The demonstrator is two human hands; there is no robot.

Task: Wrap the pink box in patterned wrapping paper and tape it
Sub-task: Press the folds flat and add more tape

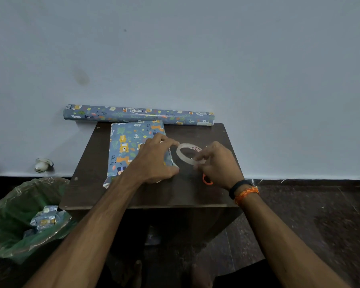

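The box [125,148] lies on the small dark table [146,196], covered in blue animal-patterned paper; no pink shows. My left hand [154,161] rests on its right side, fingers curled over the paper edge, fingertips reaching to the tape roll. The clear tape roll [187,153] stands just right of the box. My right hand [218,165] pinches the roll's near rim between thumb and fingers.
A roll of the same wrapping paper [137,114] lies along the wall at the table's far edge. Orange-handled scissors [207,180] peek out under my right hand. A green-lined bin [19,217] with paper scraps stands on the floor at left.
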